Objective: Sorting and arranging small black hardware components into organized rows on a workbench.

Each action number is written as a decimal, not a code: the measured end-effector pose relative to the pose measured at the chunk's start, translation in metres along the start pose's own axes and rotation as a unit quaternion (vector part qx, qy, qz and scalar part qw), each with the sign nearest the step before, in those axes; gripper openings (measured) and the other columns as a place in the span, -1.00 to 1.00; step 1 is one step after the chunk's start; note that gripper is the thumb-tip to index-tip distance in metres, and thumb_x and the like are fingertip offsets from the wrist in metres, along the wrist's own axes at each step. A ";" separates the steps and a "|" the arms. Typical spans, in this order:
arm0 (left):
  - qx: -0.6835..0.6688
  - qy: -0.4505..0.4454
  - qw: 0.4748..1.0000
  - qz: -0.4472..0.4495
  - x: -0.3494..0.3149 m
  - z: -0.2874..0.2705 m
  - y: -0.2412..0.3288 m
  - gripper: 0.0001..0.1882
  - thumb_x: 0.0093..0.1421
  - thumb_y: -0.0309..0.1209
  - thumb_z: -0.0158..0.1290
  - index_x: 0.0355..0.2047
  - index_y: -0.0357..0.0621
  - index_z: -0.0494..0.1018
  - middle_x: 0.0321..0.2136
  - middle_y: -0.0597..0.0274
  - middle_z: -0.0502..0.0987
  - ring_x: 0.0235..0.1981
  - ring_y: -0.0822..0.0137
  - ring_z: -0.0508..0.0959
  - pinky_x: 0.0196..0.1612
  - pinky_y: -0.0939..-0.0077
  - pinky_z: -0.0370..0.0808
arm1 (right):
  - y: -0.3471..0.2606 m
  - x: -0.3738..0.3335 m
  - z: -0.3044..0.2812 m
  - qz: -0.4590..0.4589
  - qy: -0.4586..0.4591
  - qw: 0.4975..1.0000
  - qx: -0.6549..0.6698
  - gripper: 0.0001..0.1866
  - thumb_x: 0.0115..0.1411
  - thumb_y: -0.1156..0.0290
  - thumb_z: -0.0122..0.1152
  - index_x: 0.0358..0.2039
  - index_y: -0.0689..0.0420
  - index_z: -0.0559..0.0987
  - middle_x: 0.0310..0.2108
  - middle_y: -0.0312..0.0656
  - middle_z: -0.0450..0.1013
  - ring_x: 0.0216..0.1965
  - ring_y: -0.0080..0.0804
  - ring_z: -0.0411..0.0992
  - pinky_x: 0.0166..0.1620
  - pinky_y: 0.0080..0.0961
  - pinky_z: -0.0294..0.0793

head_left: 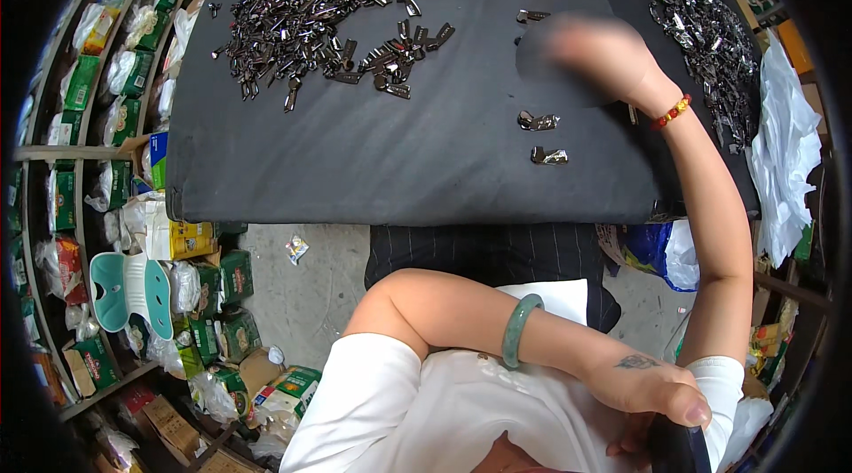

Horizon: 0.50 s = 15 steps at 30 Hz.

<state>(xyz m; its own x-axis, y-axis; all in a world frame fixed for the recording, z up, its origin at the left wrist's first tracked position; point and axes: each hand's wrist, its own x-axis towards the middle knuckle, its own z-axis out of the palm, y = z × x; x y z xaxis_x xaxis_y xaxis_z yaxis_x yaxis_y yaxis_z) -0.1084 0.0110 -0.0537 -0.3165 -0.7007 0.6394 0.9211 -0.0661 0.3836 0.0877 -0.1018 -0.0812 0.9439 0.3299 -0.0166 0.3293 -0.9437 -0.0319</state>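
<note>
My right hand [603,56], blurred and wearing a red and gold bead bracelet [672,112], is over the right half of the black-covered table [399,167]. Its fingers are smeared, so what they hold cannot be made out. Beneath and around it runs a loose column of dark, shiny zipper sliders [549,155]. My left arm, with a green bangle [521,331], crosses my body. At the lower right my left hand [657,391] is closed round the upper end of a flat black object [679,448], whose kind is unclear.
A large heap of dark zipper sliders [306,16] covers the far left of the table, with a smaller cluster [395,56] beside it. Another long heap [706,47] lines the right edge, near white plastic bags [785,149]. Shelves of boxes and a teal plastic seat [133,294] stand left.
</note>
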 end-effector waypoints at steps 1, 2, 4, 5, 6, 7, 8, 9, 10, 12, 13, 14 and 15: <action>0.002 0.002 1.000 0.000 0.000 0.000 0.000 -0.60 0.23 -0.20 -0.28 -0.24 -0.34 0.37 -0.44 0.15 0.40 -0.51 0.40 0.34 -0.44 0.62 0.30 | 0.000 0.001 0.000 -0.006 0.001 1.000 -0.007 -0.52 0.24 -0.06 -0.24 -0.41 0.11 0.41 -0.59 -0.11 0.48 -0.52 -0.12 0.48 -0.42 -0.33 0.43; 0.004 0.004 1.000 0.000 0.000 0.001 0.000 -0.60 0.23 -0.21 -0.28 -0.24 -0.34 0.37 -0.44 0.15 0.40 -0.51 0.40 0.34 -0.44 0.62 0.30 | 0.000 0.001 0.001 -0.013 0.002 1.000 -0.015 -0.53 0.24 -0.06 -0.24 -0.41 0.11 0.41 -0.59 -0.11 0.49 -0.52 -0.12 0.48 -0.42 -0.33 0.42; 0.007 0.002 1.000 0.002 0.000 0.001 0.000 -0.60 0.23 -0.21 -0.28 -0.25 -0.34 0.37 -0.44 0.15 0.40 -0.51 0.40 0.34 -0.44 0.62 0.30 | -0.002 0.003 0.002 -0.015 0.009 1.000 -0.013 -0.53 0.24 -0.06 -0.23 -0.41 0.11 0.41 -0.59 -0.11 0.49 -0.52 -0.12 0.48 -0.43 -0.33 0.42; 0.009 -0.001 1.000 0.004 0.001 0.000 0.000 -0.60 0.23 -0.21 -0.28 -0.25 -0.34 0.37 -0.44 0.16 0.40 -0.51 0.40 0.34 -0.44 0.62 0.30 | -0.004 0.005 0.002 -0.017 0.017 1.000 -0.011 -0.53 0.24 -0.05 -0.23 -0.41 0.11 0.41 -0.59 -0.11 0.49 -0.52 -0.12 0.48 -0.43 -0.33 0.42; 0.012 -0.003 1.000 0.006 0.001 0.000 0.000 -0.60 0.23 -0.21 -0.28 -0.25 -0.33 0.37 -0.45 0.16 0.40 -0.52 0.40 0.34 -0.44 0.62 0.30 | -0.006 0.006 0.003 -0.019 0.024 0.999 -0.009 -0.54 0.24 -0.05 -0.23 -0.41 0.11 0.40 -0.59 -0.12 0.49 -0.52 -0.13 0.48 -0.44 -0.33 0.42; 0.014 -0.005 1.000 0.008 0.001 0.000 0.000 -0.60 0.23 -0.21 -0.28 -0.25 -0.33 0.37 -0.45 0.16 0.40 -0.52 0.40 0.34 -0.44 0.62 0.30 | -0.007 0.006 0.004 -0.021 0.032 0.999 -0.007 -0.54 0.24 -0.05 -0.23 -0.41 0.11 0.40 -0.59 -0.12 0.49 -0.53 -0.13 0.48 -0.44 -0.33 0.42; 0.014 -0.005 1.000 0.007 0.001 0.000 0.001 -0.60 0.23 -0.21 -0.28 -0.25 -0.33 0.37 -0.45 0.16 0.40 -0.52 0.40 0.34 -0.44 0.62 0.30 | -0.007 0.007 0.004 -0.021 0.032 0.999 -0.007 -0.54 0.24 -0.05 -0.23 -0.41 0.11 0.40 -0.59 -0.12 0.49 -0.53 -0.13 0.48 -0.44 -0.33 0.42; 0.015 -0.005 1.000 0.005 0.001 0.000 0.001 -0.60 0.23 -0.21 -0.28 -0.25 -0.33 0.37 -0.45 0.16 0.40 -0.52 0.41 0.34 -0.44 0.62 0.30 | -0.007 0.008 0.005 -0.023 0.033 0.999 -0.004 -0.56 0.24 -0.03 -0.22 -0.42 0.11 0.39 -0.60 -0.12 0.48 -0.54 -0.13 0.47 -0.44 -0.33 0.40; 0.016 -0.004 1.000 0.004 0.000 0.001 0.001 -0.60 0.23 -0.21 -0.28 -0.25 -0.33 0.37 -0.45 0.16 0.40 -0.52 0.41 0.34 -0.44 0.62 0.30 | -0.007 0.008 0.006 -0.025 0.035 0.999 -0.001 -0.57 0.25 -0.02 -0.21 -0.42 0.12 0.37 -0.61 -0.13 0.47 -0.55 -0.13 0.46 -0.44 -0.33 0.38; 0.017 -0.003 1.000 0.000 0.000 0.001 0.002 -0.60 0.23 -0.21 -0.28 -0.25 -0.33 0.37 -0.46 0.16 0.40 -0.52 0.41 0.34 -0.44 0.63 0.30 | -0.007 0.010 0.007 -0.030 0.037 0.999 0.004 -0.60 0.25 0.02 -0.20 -0.44 0.12 0.33 -0.64 -0.14 0.44 -0.58 -0.13 0.43 -0.45 -0.34 0.35; 0.017 -0.002 1.000 0.000 0.000 0.001 0.002 -0.60 0.23 -0.21 -0.28 -0.25 -0.33 0.37 -0.46 0.16 0.40 -0.52 0.41 0.34 -0.44 0.63 0.30 | -0.008 0.010 0.008 -0.031 0.037 0.999 0.005 -0.60 0.25 0.02 -0.20 -0.44 0.12 0.33 -0.64 -0.14 0.44 -0.58 -0.13 0.43 -0.45 -0.34 0.35; 0.016 -0.003 1.000 0.002 0.001 0.001 0.002 -0.60 0.23 -0.21 -0.28 -0.25 -0.33 0.37 -0.46 0.16 0.40 -0.52 0.41 0.34 -0.44 0.63 0.30 | -0.009 0.011 0.009 -0.030 0.043 0.999 0.005 -0.59 0.25 0.01 -0.20 -0.44 0.13 0.33 -0.64 -0.14 0.44 -0.58 -0.13 0.43 -0.45 -0.34 0.35; 0.016 -0.003 1.000 0.003 0.001 0.001 0.001 -0.60 0.23 -0.21 -0.28 -0.25 -0.33 0.37 -0.46 0.16 0.40 -0.52 0.41 0.34 -0.44 0.63 0.30 | -0.011 0.012 0.010 -0.029 0.049 0.998 0.006 -0.59 0.25 0.01 -0.20 -0.43 0.13 0.33 -0.64 -0.14 0.44 -0.58 -0.13 0.43 -0.45 -0.33 0.35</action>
<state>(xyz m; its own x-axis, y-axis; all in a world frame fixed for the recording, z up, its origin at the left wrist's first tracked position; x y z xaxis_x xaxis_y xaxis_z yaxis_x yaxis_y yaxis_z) -0.1076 0.0111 -0.0518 -0.3130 -0.6962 0.6460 0.9153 -0.0394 0.4009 0.0951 -0.0868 -0.0909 0.9214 0.3796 0.0834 0.3838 -0.9225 -0.0412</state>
